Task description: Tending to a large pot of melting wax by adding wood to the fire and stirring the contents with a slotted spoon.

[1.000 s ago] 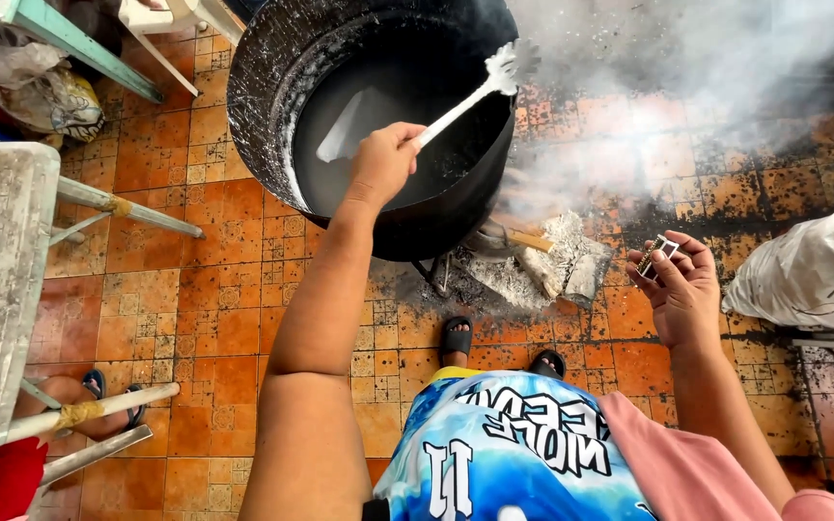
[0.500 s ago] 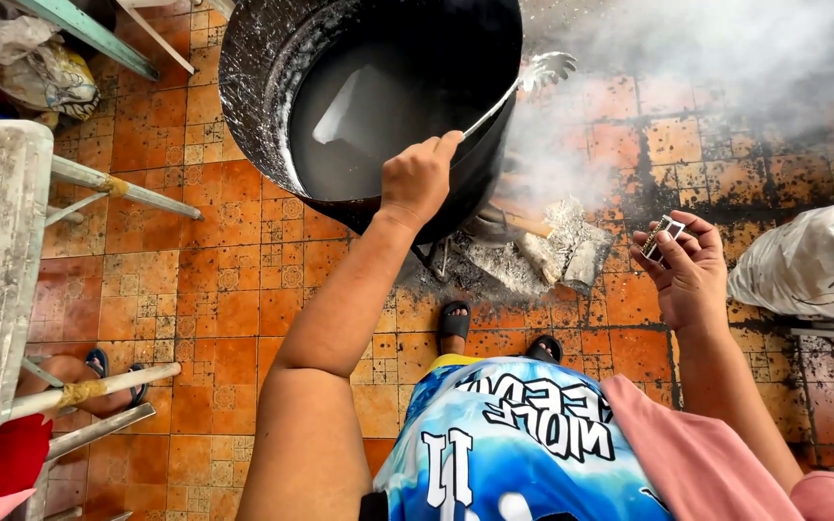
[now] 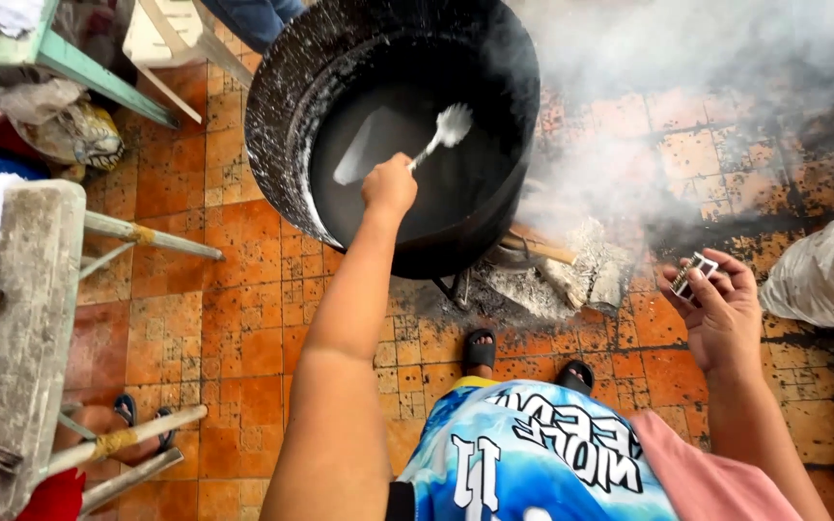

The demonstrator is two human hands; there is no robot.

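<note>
Sandalled feet stand near on the orange tiled floor, back from the ash and burning wood. At right, the right hand pinches a small matchbox in curled fingers, clear of the smoke. Farther off, the left hand has its fingers wrapped around the white slotted plastic spoon, reaching over the big sooty black pot of pale liquid.

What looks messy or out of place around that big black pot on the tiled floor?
Grey ash and charred wood spill across the orange floor tiles beside the large black pot, and thick smoke drifts to the right. The tiles there are soot-blackened. White residue streaks the pot's inner wall. Nothing looks tipped over.
</note>
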